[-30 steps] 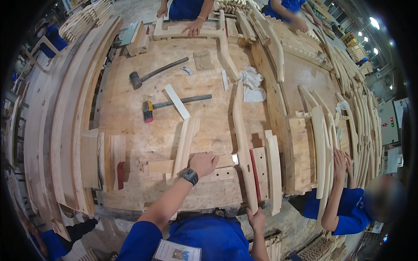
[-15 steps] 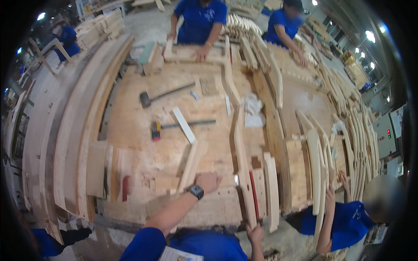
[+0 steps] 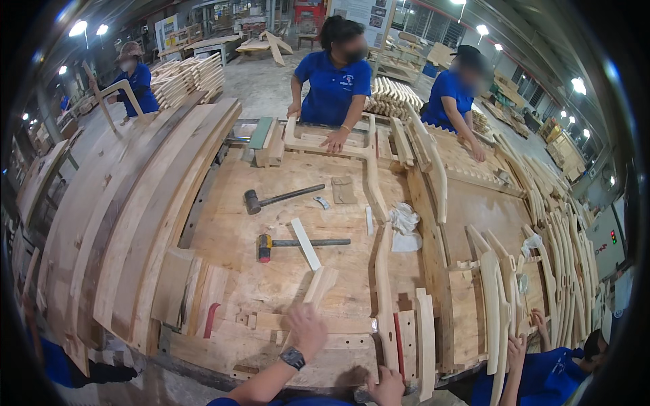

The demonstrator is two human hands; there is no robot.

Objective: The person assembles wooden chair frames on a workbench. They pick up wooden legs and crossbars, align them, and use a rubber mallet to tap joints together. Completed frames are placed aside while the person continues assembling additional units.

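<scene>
My left hand, with a dark watch on the wrist, lies over the near end of a short pale wooden slat. The slat angles away from me on the plywood bench. My right hand sits with curled fingers at the bench's front edge. It is just below the near end of a long curved wooden rail. Whether it grips the rail is hidden.
Two hammers, a thin white strip and a white rag lie mid-bench. Long curved planks are stacked at left and curved parts at right. Two people in blue work at the far edge; another person's hands are at lower right.
The view has tilted upward, so the far workers and the hall behind them now show. My left hand stays on the slat and my right hand stays at the front edge.
</scene>
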